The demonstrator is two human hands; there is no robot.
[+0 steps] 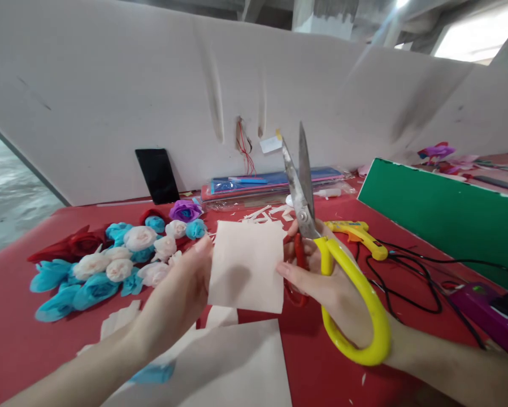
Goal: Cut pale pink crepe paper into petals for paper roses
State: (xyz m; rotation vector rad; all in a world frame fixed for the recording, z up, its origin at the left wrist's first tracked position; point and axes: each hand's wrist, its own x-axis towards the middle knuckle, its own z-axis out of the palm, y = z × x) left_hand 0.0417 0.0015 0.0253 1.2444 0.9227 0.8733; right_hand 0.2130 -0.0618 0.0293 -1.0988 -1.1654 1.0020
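A pale, roughly square piece of paper [246, 265] is held up in front of me above the table. My left hand [190, 271] grips its left edge. At its right edge, my right hand [321, 271] pinches the paper with the thumb in front. Large scissors [303, 206] with yellow handles hang on that same right hand, their blades pointing up and slightly apart. Below the square, a larger sheet of pale paper [237, 367] lies on the red table. Behind the right fingers shows a red-handled tool [299, 251], mostly hidden.
On the left lie several blue, white, red and purple paper flowers [118, 257]. A black phone [157, 175] leans on the white partition [130, 85]. At right are a yellow glue gun [361, 234], black cables, a green board [440, 217] and a purple power strip [486, 311]. Paper scraps [264, 215] lie behind.
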